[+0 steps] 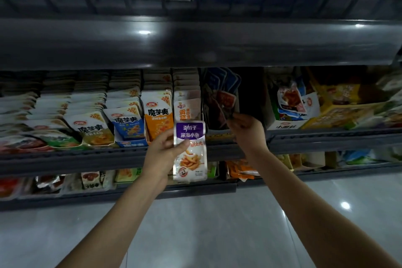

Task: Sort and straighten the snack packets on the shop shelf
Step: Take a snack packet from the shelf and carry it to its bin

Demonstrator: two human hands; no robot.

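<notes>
Left hand [162, 156] grips purple 劲仔 深海小鱼 packet [193, 160]; right hand [247, 130] pinches dark packet [224, 104]

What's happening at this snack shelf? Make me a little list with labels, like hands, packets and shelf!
left hand: holds a purple packet upright in front of the shelf
right hand: fingers pinch a dark packet in its slot on the shelf
left of shelf: orange packets and others stand in neat rows
right of shelf: mixed packets lie jumbled in a white box
</notes>
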